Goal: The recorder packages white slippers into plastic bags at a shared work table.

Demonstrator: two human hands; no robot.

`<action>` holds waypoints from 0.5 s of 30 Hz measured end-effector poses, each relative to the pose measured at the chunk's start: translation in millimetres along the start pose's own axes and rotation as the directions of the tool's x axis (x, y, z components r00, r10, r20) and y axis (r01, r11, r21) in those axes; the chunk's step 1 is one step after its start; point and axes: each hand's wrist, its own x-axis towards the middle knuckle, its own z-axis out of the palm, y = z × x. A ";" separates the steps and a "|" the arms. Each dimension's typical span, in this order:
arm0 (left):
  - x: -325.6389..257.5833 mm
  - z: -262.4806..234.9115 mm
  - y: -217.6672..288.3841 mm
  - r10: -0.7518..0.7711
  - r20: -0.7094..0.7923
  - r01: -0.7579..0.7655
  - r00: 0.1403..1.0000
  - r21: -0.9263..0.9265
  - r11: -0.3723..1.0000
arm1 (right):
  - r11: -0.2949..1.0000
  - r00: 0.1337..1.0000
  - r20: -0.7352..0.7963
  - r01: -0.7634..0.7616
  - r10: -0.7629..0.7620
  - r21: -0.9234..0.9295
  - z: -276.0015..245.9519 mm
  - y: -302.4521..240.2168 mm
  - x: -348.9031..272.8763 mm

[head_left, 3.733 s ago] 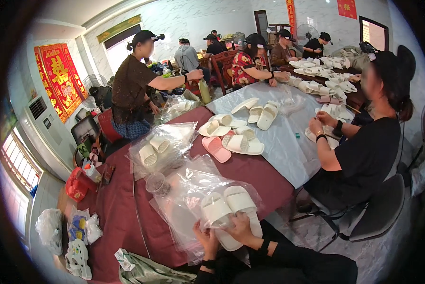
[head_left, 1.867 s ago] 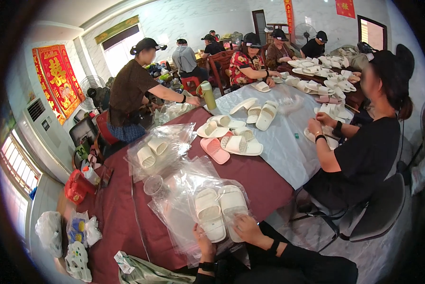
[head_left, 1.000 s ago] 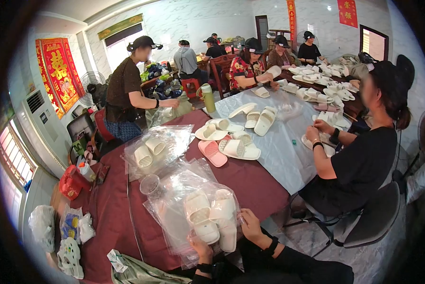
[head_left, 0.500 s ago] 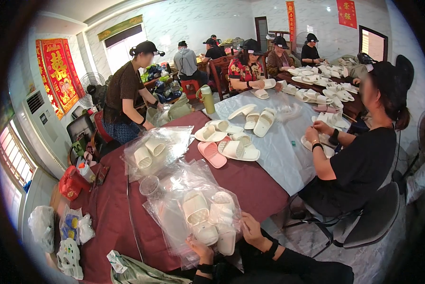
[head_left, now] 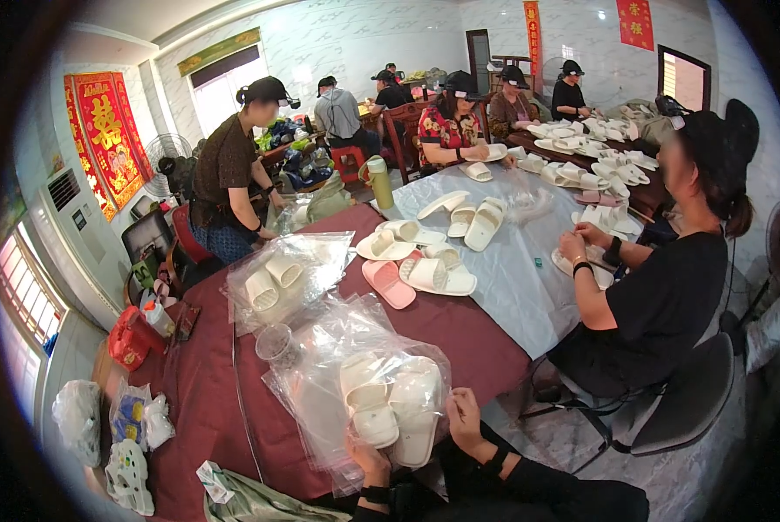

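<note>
A pair of white slippers (head_left: 374, 411) lies inside a clear plastic bag (head_left: 338, 335) at the near edge of the table. My left hand (head_left: 371, 459) grips the bag and slippers from below, its fingers partly hidden by them. On the right side, my right hand (head_left: 466, 424) pinches the bag's edge between thumb and fingers. More clear bags lie flat beneath, beside a round clear plastic cup (head_left: 275, 343). Just beyond is another bagged pair of white slippers (head_left: 273, 283).
Loose white slippers (head_left: 484, 224) and a pink slipper (head_left: 389, 283) rest on the dark red tablecloth (head_left: 194, 383) and plastic sheet. A green flask (head_left: 379, 183) stands farther back. A co-worker (head_left: 660, 270) sits at right; another person (head_left: 233, 174) stands at left.
Inside the bag, the right slipper has turned and now shows a broader, flatter face. My right hand still holds the bag's edge, and my left hand has barely shifted.
</note>
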 end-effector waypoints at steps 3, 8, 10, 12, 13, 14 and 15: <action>0.9 -0.6 3.0 -0.078 -0.007 0.078 0.997 0.040 0.996 | 0.999 0.996 -0.065 0.053 -0.052 0.011 -3.0 -2.6 1.1; 9.4 -25.9 -9.3 -0.005 0.119 -0.017 0.993 0.185 0.983 | 0.981 0.978 -0.105 0.186 -0.180 0.056 -0.3 -1.8 1.4; 9.0 -16.1 -3.1 0.028 0.245 -0.071 0.969 0.169 0.983 | 0.935 0.995 -0.043 -0.074 0.095 0.346 -0.1 6.3 -2.9; 8.5 -4.9 5.6 -0.278 0.077 0.269 0.957 0.116 0.956 | 0.922 0.981 -0.035 -0.169 0.193 0.349 -5.7 9.2 -4.0; 10.3 -8.5 2.2 -0.275 0.075 0.265 0.959 0.116 0.957 | 0.899 0.957 -0.022 -0.263 0.288 0.351 -6.3 7.9 -3.6; 13.7 -15.2 -4.9 -0.284 0.060 0.282 0.957 0.037 0.959 | 0.912 0.969 -0.041 -0.215 0.244 0.349 -4.6 6.9 -3.3; 14.1 -16.1 -8.5 -0.299 0.050 0.301 0.953 -0.042 0.953 | 0.912 0.969 -0.043 -0.214 0.244 0.349 -3.8 11.2 -3.9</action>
